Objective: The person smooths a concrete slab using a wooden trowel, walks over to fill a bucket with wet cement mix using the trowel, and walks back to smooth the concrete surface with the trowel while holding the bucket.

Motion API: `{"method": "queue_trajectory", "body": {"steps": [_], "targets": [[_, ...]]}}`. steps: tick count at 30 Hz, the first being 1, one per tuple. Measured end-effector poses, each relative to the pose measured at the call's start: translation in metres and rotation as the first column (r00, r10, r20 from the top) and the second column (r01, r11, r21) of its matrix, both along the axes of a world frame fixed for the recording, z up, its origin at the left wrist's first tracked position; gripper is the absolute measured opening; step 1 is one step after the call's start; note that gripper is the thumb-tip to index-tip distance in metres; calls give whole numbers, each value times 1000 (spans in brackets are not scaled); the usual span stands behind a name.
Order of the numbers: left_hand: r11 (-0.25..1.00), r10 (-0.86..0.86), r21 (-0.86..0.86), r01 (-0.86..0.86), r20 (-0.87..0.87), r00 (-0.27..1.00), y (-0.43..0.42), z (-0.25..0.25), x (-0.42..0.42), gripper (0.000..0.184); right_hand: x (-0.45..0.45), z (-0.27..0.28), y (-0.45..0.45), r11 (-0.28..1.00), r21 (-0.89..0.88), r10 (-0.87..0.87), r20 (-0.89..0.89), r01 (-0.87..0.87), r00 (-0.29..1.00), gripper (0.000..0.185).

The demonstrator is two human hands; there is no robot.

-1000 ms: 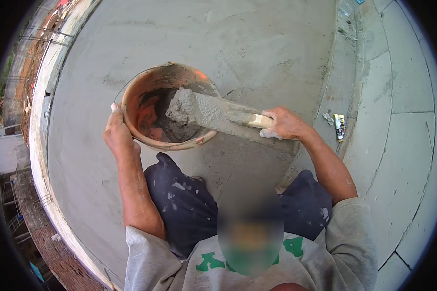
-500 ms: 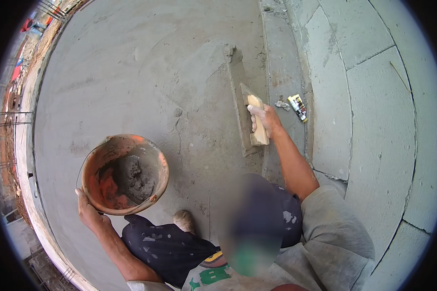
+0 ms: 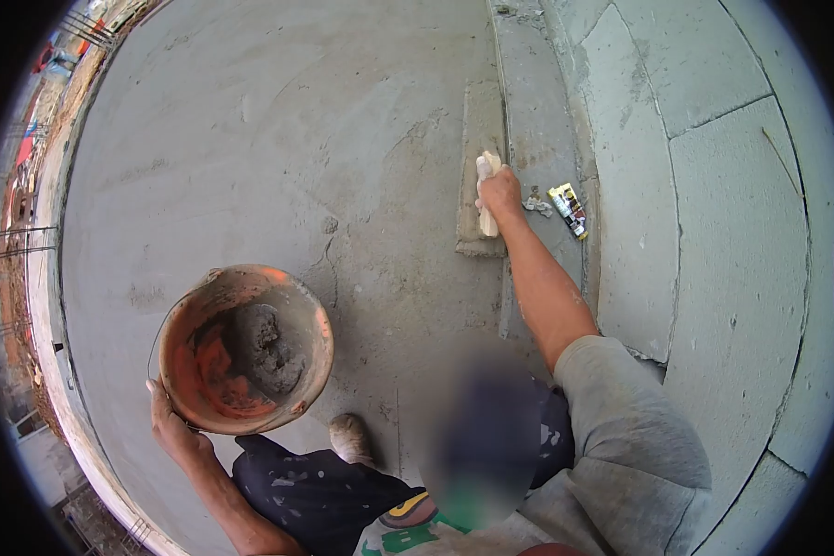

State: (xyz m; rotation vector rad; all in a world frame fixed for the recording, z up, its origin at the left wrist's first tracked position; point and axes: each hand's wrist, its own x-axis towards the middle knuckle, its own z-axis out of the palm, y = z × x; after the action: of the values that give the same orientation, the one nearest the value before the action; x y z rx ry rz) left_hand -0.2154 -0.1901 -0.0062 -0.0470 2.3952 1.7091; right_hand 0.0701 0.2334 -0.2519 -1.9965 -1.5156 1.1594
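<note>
The float point(image 3: 482, 130) has moved: half a second ago it stood tipped on its long edge, and now its blade lies flat against the wet-looking cement surface point(image 3: 204, 185), well apart from the bucket point(image 3: 183, 371) on its far right. A second ago it was over the bucket's mouth, loaded with mortar.

The right hand point(image 3: 500, 193) has its fingers wrapped around the float's pale wooden handle point(image 3: 487, 222). The left hand point(image 3: 171, 422) touches the bucket's outer wall at the near left; most of its fingers are hidden behind the bucket, so I cannot tell how tightly they close.

The bucket is orange under a grey crust, its mouth facing up toward the head. Inside, a wet grey heap of mortar point(image 3: 273, 347) sits toward the right, with bare orange showing at the left and bottom. A thin wire bail point(image 3: 152, 343) bows out on the bucket's left.

A small lump point(image 3: 330, 225) lies just beyond the bucket to the right. Farther right of the bucket, past the float, lie a crumpled scrap point(image 3: 537, 203) and a yellow-and-black printed packet point(image 3: 568, 211).
</note>
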Motion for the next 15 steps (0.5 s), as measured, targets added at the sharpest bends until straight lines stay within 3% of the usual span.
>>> {"method": "queue_trajectory", "body": {"steps": [9, 15], "targets": [[982, -122, -148, 118, -20, 992, 33, -3, 8, 44, -13, -10, 57, 978, -207, -20, 63, 33, 998, 40], [965, -130, -227, 128, 7, 992, 43, -6, 10, 48, -35, -12, 86, 987, -157, 48, 137, -26, 989, 33]]}}
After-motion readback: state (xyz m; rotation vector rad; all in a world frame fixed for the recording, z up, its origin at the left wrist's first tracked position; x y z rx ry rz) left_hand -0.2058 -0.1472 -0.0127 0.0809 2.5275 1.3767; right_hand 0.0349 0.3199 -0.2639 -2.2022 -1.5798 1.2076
